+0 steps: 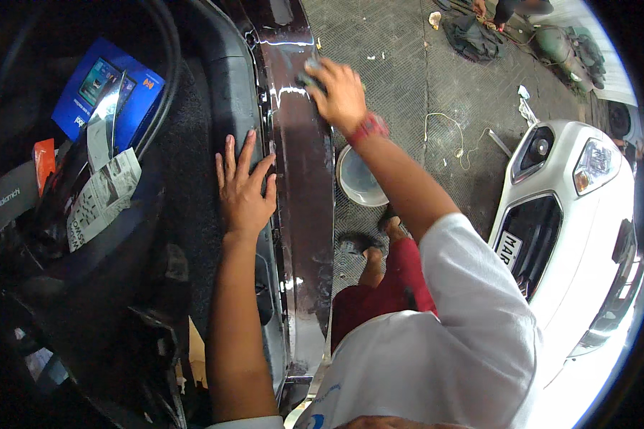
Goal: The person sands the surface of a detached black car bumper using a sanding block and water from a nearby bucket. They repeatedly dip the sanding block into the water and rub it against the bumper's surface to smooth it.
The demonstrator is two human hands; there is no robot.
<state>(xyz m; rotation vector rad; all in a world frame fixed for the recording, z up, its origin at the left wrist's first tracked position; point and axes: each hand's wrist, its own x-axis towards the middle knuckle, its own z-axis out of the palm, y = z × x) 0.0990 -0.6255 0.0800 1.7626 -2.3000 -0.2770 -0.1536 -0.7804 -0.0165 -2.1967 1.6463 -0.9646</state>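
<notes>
My left hand (247,189) lies flat with fingers spread on the black trim (237,107) along the inside edge of a car opening. It holds nothing. Farther up, my right hand (342,94) presses a small dark greenish pad (310,77) against the glossy brown car panel (304,171). Fingers cover most of the pad, so whether it is a sponge or folded sandpaper cannot be told. The panel looks wet, with bright reflections and duller smears near the pad. A red band circles my right wrist.
Below my right forearm, a round basin (341,171) of cloudy liquid stands on the patterned floor. A white car front (579,222) is at right. Inside the dark opening are a blue box (75,107) and printed paper (107,196). Another person's hands show beside a black bag (472,39), top right.
</notes>
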